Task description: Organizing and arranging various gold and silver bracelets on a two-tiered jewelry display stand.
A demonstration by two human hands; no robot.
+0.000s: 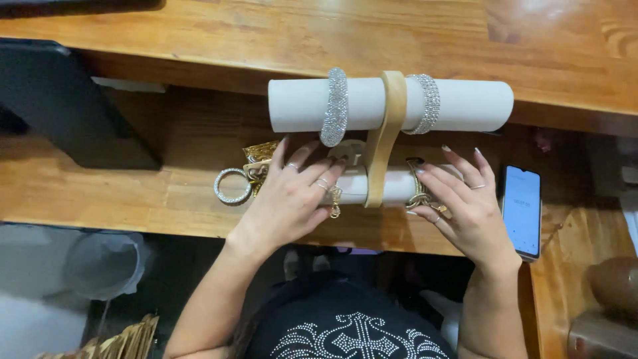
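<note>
The fingers of the left hand (292,199) were spread and draped over the left end of the lower white roll (385,186) of a two-tier bracelet stand, near the centre of the frame; whether they pinched the small gold chain (334,201) hanging beneath them could not be told. The fingers of the right hand (465,206) were also apart, and the lowest of them seemed to grip a gold bracelet (419,193) wrapped round the right part of that same lower roll, though the hold was partly hidden.

Above it, the upper white roll (465,105) ran across the middle of the frame, carrying a thick rhinestone bangle (335,106) left of centre and a narrower sparkling bracelet (430,103) right of centre. A tan wooden upright (389,133) crossed both rolls between the two hands.

Just left of the left hand lay a heap of gold jewellery (258,159) and, touching it, a silver rhinestone ring-shaped bangle (232,185) flat on the wooden desk (100,186). At the right edge of the frame, beside the right hand, a smartphone (522,209) lay with its pale screen lit. A dark rectangular panel (60,106) stood in the upper left. In the lower left corner sat a pale translucent round container (103,262), with a bundle of gold foil pieces (126,339) below it.
</note>
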